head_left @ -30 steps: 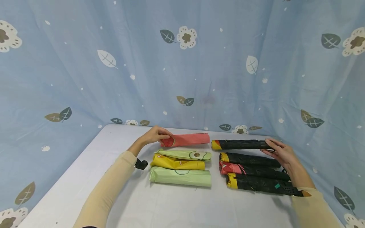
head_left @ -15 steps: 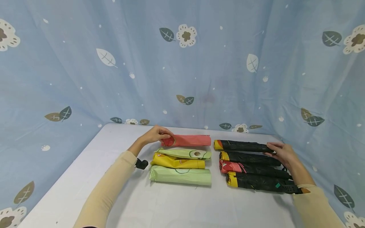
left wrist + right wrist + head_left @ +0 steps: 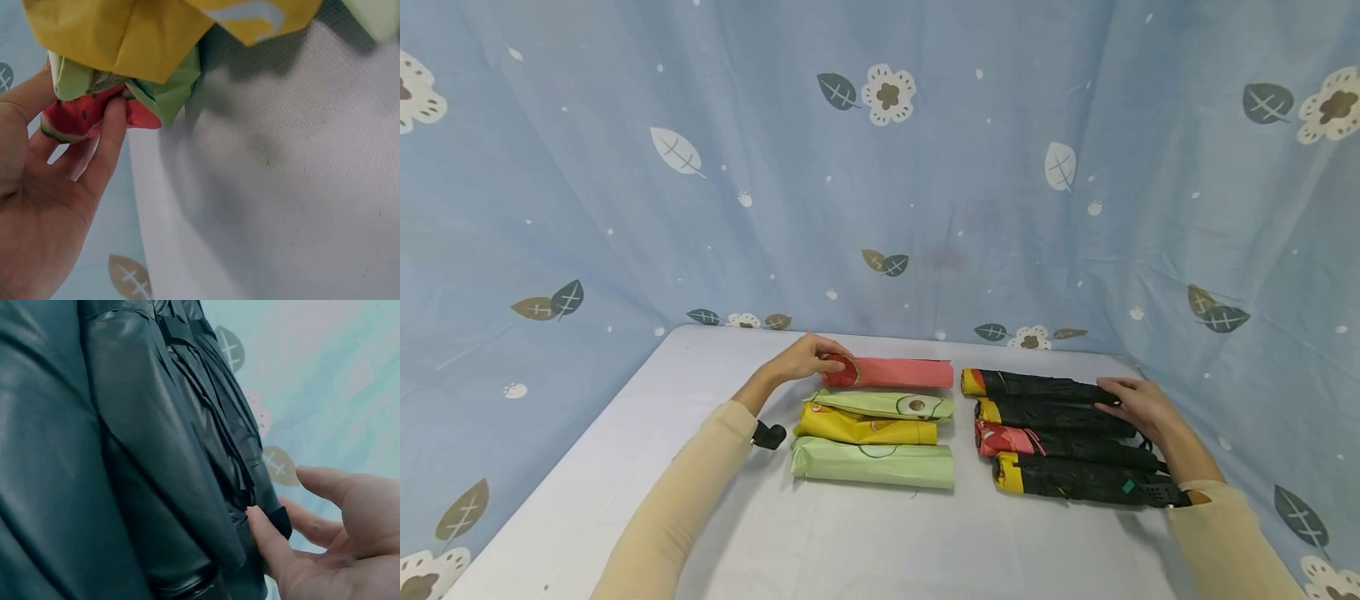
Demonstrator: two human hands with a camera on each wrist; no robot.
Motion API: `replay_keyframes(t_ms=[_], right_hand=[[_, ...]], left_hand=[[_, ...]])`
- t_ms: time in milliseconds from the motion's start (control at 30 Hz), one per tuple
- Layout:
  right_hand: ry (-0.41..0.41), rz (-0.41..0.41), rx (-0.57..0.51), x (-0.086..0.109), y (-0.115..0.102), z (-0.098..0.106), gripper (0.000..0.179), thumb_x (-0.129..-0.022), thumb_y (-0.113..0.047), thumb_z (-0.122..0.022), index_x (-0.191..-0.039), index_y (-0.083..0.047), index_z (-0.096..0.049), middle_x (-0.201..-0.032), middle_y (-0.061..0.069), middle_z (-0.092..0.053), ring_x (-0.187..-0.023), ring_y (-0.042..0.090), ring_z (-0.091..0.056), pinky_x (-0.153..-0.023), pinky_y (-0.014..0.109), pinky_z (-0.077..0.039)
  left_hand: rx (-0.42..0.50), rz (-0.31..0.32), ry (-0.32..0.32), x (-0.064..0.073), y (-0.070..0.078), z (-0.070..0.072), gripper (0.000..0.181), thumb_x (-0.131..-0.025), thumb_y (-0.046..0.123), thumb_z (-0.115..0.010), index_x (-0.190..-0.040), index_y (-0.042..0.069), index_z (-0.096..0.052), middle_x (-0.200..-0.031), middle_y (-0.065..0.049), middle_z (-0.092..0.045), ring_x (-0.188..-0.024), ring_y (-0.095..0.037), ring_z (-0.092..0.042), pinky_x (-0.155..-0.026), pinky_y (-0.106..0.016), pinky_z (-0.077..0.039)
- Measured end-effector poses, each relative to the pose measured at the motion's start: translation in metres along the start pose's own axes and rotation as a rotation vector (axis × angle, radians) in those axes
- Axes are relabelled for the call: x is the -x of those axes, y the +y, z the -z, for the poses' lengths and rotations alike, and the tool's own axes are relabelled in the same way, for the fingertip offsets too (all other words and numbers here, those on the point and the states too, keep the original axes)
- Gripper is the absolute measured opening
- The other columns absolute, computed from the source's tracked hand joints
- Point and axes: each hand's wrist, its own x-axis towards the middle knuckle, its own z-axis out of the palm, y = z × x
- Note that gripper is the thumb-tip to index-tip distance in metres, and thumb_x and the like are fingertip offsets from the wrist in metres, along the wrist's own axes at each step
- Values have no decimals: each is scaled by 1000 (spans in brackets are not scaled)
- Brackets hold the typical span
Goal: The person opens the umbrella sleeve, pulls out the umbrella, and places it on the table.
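Observation:
In the head view, my left hand [image 3: 808, 357] holds the left end of a watermelon-print fabric roll [image 3: 902, 372] in the back of the left row. The left wrist view shows its fingers and thumb [image 3: 106, 144] on either side of the red print [image 3: 75, 117]. My right hand [image 3: 1141, 407] pinches the right end of the rearmost black roll [image 3: 1037, 385], which has a yellow left end. In the right wrist view, its thumb [image 3: 269, 534] lies against the shiny black fabric, with a finger behind a black tip [image 3: 281, 520]. Another finger stands apart from the roll.
In front of the watermelon roll lie an avocado-print roll [image 3: 880, 405], a yellow roll [image 3: 865, 427] and a pale green roll [image 3: 872, 464]. Several black rolls [image 3: 1067, 479] with coloured ends lie at right. A blue patterned curtain [image 3: 955, 167] surrounds the white table [image 3: 925, 542].
The watermelon roll has come slightly forward, its right end lower. The rearmost black roll's right end has also come forward toward the roll in front, with my right hand on it.

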Motion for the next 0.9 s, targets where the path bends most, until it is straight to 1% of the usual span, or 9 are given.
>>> replay_keyframes(t_ms=[67, 233, 333, 400, 500, 567, 633, 767, 900], right_hand=[[-18, -6, 30, 2, -1, 2, 77, -104, -40, -40, -153, 11, -8, -160, 33, -2, -147, 49, -4, -92, 27, -55], [-26, -40, 138, 5, -5, 6, 84, -103, -49, -40, -151, 13, -11, -157, 37, -3, -145, 53, -8, -92, 31, -55], [-26, -51, 149, 6, -8, 7, 88, -101, -53, -41, -151, 14, -12, -156, 38, -6, -145, 53, -14, -93, 33, -55], [-23, -49, 154, 7, -9, 7, 89, -100, -54, -41, -151, 14, -14, -155, 40, -9, -143, 51, -22, -92, 32, -56], [-16, -29, 170, 9, -12, 7, 86, -101, -51, -41, -150, 15, -15, -152, 42, -15, -130, 42, -49, -89, 31, -57], [-8, -3, 196, 11, -15, 6, 84, -102, -49, -41, -149, 16, -17, -150, 43, -18, -117, 37, -62, -87, 32, -57], [6, 31, 238, 14, -18, 5, 82, -102, -49, -41, -149, 15, -20, -149, 42, -23, -113, 37, -65, -86, 33, -58], [49, 128, 366, 19, -28, -2, 77, -102, -50, -41, -146, 13, -31, -146, 41, -32, -125, 49, -51, -88, 41, -57], [130, 261, 561, 22, -38, -13, 67, -103, -46, -42, -139, 11, -44, -137, 40, -46, -120, 53, -50, -89, 54, -53]], left_hand=[[-32, -7, 4, 0, 0, 0, 32, -96, 8, -63, -125, -3, -64, -121, -25, -65, -93, -42, -62, -83, -57, -53], [-124, -22, 45, -2, -11, 1, 32, -94, 19, -66, -124, 8, -68, -123, -14, -68, -102, -28, -63, -81, -38, -52], [-128, -30, 44, 0, -11, 4, 31, -95, 21, -66, -124, 9, -69, -124, -11, -68, -110, -27, -63, -86, -40, -53], [-127, -32, 45, 3, -10, 7, 31, -95, 21, -66, -123, 9, -69, -124, -11, -68, -111, -27, -63, -91, -44, -52], [-133, -25, 53, 10, -9, 11, 30, -96, 21, -65, -123, 8, -68, -124, -12, -68, -108, -24, -65, -94, -47, -52], [-138, -12, 60, 15, -8, 13, 30, -96, 22, -64, -123, 10, -68, -122, -11, -69, -104, -21, -67, -93, -44, -53], [-144, -19, 70, 21, -7, 15, 30, -97, 21, -62, -124, 9, -68, -121, -13, -69, -99, -21, -68, -89, -43, -54], [-178, -11, 123, 29, -6, 18, 28, -98, 23, -60, -122, 11, -69, -119, -12, -69, -101, -24, -66, -89, -44, -53], [-239, 24, 194, 34, -5, 20, 26, -98, 25, -61, -120, 14, -70, -122, -9, -69, -111, -28, -62, -95, -50, -51]])
